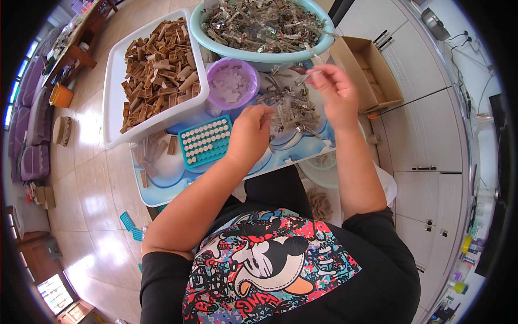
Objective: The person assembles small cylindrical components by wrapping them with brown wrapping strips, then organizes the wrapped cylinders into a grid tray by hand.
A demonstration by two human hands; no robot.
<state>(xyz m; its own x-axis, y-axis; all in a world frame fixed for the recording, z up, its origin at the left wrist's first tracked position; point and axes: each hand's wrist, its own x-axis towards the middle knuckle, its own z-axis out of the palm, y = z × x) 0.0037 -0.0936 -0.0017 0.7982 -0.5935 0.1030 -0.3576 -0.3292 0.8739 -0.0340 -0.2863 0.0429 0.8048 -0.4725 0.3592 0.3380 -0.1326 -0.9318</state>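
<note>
White bin [116, 81] of brown pieces: just left of the purple bowl [253, 89]. Teal tray [218, 152] with white rounds: nearer me than the bowl, slightly left. My left hand [251, 129]: on the bowl's near side, fingers curled; cannot tell whether it grips anything. Heap of clear scraps [297, 110]: right of the bowl. My right hand [332, 89]: farther right of it, thumb and forefinger pinching a clear strip [306, 79].
</note>
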